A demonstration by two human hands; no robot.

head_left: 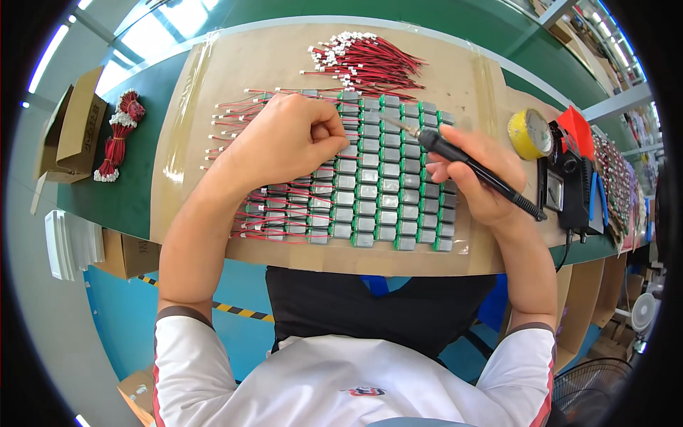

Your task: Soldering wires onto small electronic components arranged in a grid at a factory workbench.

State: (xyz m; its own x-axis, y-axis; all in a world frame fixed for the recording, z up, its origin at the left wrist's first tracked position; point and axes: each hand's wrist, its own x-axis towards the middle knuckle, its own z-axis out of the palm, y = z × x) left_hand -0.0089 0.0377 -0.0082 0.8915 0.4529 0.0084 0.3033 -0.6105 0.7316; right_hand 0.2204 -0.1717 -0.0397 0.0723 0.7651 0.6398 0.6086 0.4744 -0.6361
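Note:
Several rows of small grey battery cells with green circuit boards [366, 192] lie side by side before me. Those on the left carry red and black wires with white plugs. My left hand [292, 135] is over the left-hand rows, its thumb and fingers pinched together; what is between the fingertips is hidden. In my right hand [498, 158] is a black soldering iron [455, 151], held like a pen. Its metal tip points left and away, over the far rows of cells. Beyond the rows lies a loose pile of red and black wires with white plugs [377, 64].
Brown cardboard [178, 199] covers the green table. On the right are a yellow tape roll [530, 134], a black soldering station [571, 185] and a red object [578, 132]. Bundled wires [117, 142] and an open carton [78, 135] are at the left. A fan [594, 388] stands lower right.

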